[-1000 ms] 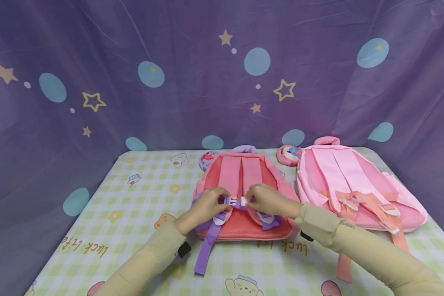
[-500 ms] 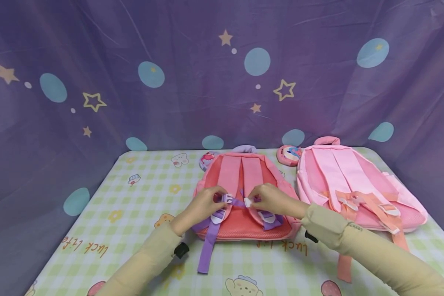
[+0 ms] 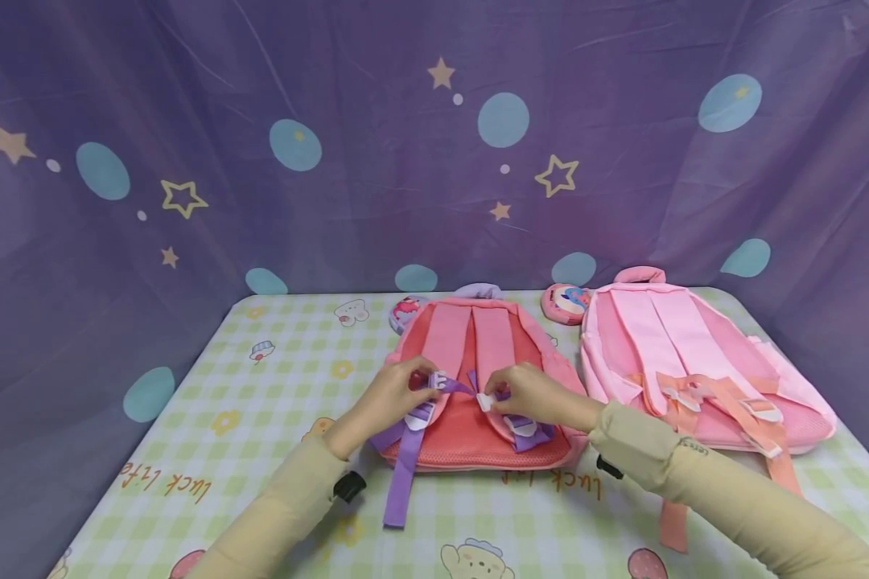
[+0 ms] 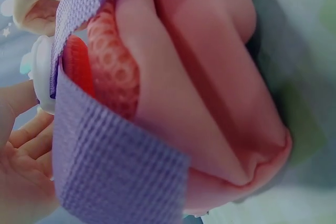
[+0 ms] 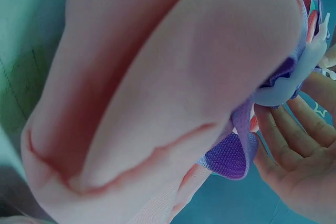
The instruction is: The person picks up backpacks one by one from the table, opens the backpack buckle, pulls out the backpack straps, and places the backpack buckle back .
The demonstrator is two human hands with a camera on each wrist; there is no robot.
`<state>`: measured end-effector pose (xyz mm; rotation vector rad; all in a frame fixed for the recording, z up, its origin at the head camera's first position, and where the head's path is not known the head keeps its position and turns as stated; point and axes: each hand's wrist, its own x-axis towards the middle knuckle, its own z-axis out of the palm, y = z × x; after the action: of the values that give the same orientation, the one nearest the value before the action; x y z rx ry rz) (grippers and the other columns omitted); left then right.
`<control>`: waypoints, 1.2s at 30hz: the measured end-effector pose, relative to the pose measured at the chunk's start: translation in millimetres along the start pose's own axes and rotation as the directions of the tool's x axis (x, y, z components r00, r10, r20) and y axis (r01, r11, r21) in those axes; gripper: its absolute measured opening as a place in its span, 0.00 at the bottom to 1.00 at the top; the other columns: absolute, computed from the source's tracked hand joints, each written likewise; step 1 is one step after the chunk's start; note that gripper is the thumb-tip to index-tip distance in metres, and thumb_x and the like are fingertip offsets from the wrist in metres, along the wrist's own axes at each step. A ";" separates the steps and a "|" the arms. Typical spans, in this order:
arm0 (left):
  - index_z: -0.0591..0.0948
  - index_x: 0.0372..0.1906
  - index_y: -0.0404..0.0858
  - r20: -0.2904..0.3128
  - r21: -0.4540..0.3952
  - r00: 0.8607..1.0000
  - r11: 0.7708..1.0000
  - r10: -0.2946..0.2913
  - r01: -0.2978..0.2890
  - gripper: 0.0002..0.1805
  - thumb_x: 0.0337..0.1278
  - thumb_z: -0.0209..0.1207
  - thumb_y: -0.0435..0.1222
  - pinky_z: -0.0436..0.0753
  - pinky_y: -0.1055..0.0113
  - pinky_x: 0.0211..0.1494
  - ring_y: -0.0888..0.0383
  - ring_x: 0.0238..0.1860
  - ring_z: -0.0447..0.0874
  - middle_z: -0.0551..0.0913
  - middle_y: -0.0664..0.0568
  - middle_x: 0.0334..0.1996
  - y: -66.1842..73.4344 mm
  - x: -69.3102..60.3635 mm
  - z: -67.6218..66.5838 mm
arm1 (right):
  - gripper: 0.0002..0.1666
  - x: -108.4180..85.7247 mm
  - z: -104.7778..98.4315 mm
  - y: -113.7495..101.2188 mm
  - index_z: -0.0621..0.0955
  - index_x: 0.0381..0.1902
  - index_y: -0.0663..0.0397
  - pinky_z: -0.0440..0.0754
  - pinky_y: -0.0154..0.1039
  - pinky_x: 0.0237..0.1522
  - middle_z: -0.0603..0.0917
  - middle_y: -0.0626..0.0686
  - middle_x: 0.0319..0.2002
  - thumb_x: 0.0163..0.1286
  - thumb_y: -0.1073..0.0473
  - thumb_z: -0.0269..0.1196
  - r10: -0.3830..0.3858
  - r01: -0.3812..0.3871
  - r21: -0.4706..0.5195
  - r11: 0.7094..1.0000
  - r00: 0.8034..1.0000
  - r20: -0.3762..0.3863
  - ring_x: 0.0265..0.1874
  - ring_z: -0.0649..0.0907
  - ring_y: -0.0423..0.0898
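The white plastic pronged buckle half (image 3: pixel 440 381) sits at the fingertips of the left hand (image 3: pixel 387 398), pinched between thumb and fingers, which are closed down to its thickness. Facing it across a gap, the white plastic buckle half without visible prongs (image 3: pixel 485 401) is pinched just as narrowly by the right hand (image 3: pixel 536 396); the two halves are apart. Purple woven webbing (image 3: pixel 459 388) slants between the two grips.

Directly beneath both grips, the coral-red and pink fabric backpack (image 3: pixel 456 446) lies with its shoulder straps uppermost. A white plastic strap adjuster (image 3: pixel 419 416) is just below the left grip, and a flat purple webbing tail (image 3: pixel 403 482) hangs from it past the bag's lower edge. Beyond the grips, at the bag's top, are a lavender fabric handle (image 3: pixel 478 291) and a small round purple pouch (image 3: pixel 406 314).

To the right of the right grip lies a pale pink fabric backpack (image 3: pixel 659 322) with orange webbing (image 3: pixel 739 394), a round pink pouch (image 3: pixel 566 304) by its upper left side. Both bags lie on a green-and-white checked tablecloth (image 3: pixel 261 418); a purple fabric curtain (image 3: pixel 376 217) with stars and blue ovals hangs behind.
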<state>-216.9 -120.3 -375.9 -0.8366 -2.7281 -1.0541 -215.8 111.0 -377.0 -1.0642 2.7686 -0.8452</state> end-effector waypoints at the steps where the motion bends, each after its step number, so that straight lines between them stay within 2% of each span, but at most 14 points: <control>1: 0.78 0.36 0.36 0.001 -0.006 1.000 1.000 0.002 -0.002 0.11 0.44 0.64 0.33 0.77 0.64 0.39 0.58 0.34 0.77 0.81 0.52 0.31 0.0 0.2 -0.7 | 0.07 0.2 0.3 0.0 0.81 0.30 0.57 0.72 0.29 0.29 0.80 0.45 0.26 0.51 0.63 0.66 -0.001 0.001 0.001 1.000 1.000 0.000 0.26 0.75 0.41; 5: 0.78 0.36 0.36 -0.018 -0.021 1.000 1.000 0.012 -0.012 0.11 0.43 0.64 0.33 0.77 0.63 0.39 0.58 0.34 0.78 0.81 0.52 0.31 -0.3 0.9 -3.4 | 0.08 0.2 1.6 0.2 0.81 0.31 0.58 0.72 0.29 0.30 0.79 0.44 0.25 0.51 0.63 0.66 0.007 -0.007 0.004 1.000 1.000 0.008 0.25 0.75 0.40; 10: 0.77 0.35 0.36 -0.045 -0.017 0.998 0.999 0.036 -0.037 0.11 0.43 0.64 0.33 0.77 0.62 0.40 0.57 0.34 0.79 0.82 0.50 0.31 -0.3 1.5 -6.4 | 0.11 -0.8 2.9 0.3 0.82 0.35 0.59 0.75 0.33 0.37 0.82 0.47 0.31 0.52 0.61 0.65 0.021 -0.021 -0.013 1.000 0.999 0.029 0.31 0.78 0.40; 16: 0.77 0.37 0.36 -0.055 -0.036 0.998 0.999 0.026 -0.028 0.12 0.44 0.64 0.32 0.77 0.62 0.42 0.57 0.37 0.80 0.83 0.50 0.33 -0.4 2.0 -9.9 | 0.13 -0.6 3.5 2.0 0.82 0.38 0.59 0.76 0.35 0.38 0.83 0.49 0.34 0.55 0.59 0.64 0.007 -0.008 0.006 1.000 0.999 0.049 0.35 0.79 0.41; 19: 0.76 0.38 0.35 -0.063 -0.049 0.997 0.998 0.044 -0.047 0.12 0.45 0.63 0.31 0.76 0.61 0.43 0.56 0.38 0.79 0.83 0.49 0.34 -0.1 2.7 -11.5 | 0.13 -0.3 2.8 2.2 0.82 0.38 0.62 0.78 0.36 0.37 0.83 0.52 0.34 0.56 0.60 0.63 0.001 -0.002 0.047 0.999 1.000 0.023 0.35 0.80 0.43; 26: 0.76 0.39 0.35 -0.062 -0.050 0.995 0.995 0.082 -0.085 0.12 0.46 0.62 0.30 0.76 0.60 0.44 0.55 0.39 0.79 0.82 0.47 0.35 -0.1 2.8 -13.2 | 0.10 7.4 -2.2 -0.8 0.81 0.37 0.62 0.78 0.41 0.37 0.83 0.53 0.34 0.58 0.63 0.61 0.016 -0.003 0.138 0.990 0.996 -0.091 0.34 0.80 0.44; 33: 0.75 0.40 0.36 -0.063 -0.057 0.992 0.992 0.107 -0.111 0.13 0.46 0.62 0.29 0.76 0.59 0.44 0.55 0.39 0.80 0.82 0.47 0.35 -0.6 1.6 -13.8 | 0.11 21.9 -7.0 -7.8 0.81 0.39 0.59 0.77 0.31 0.31 0.83 0.50 0.32 0.58 0.60 0.61 0.047 -0.029 0.255 0.966 0.997 -0.063 0.28 0.80 0.43; 36: 0.76 0.40 0.36 -0.057 -0.065 0.992 0.991 0.111 -0.115 0.13 0.46 0.61 0.29 0.76 0.60 0.43 0.56 0.39 0.79 0.82 0.48 0.35 -0.8 1.7 -13.9 | 0.12 27.2 -7.5 -9.4 0.81 0.40 0.61 0.77 0.31 0.31 0.83 0.53 0.34 0.58 0.62 0.61 0.036 -0.018 0.284 0.959 0.998 -0.060 0.29 0.80 0.44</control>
<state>-220.1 -128.9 -365.4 -0.9464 -2.5806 -1.1341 -232.6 91.5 -362.1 -0.9606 2.5968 -1.2460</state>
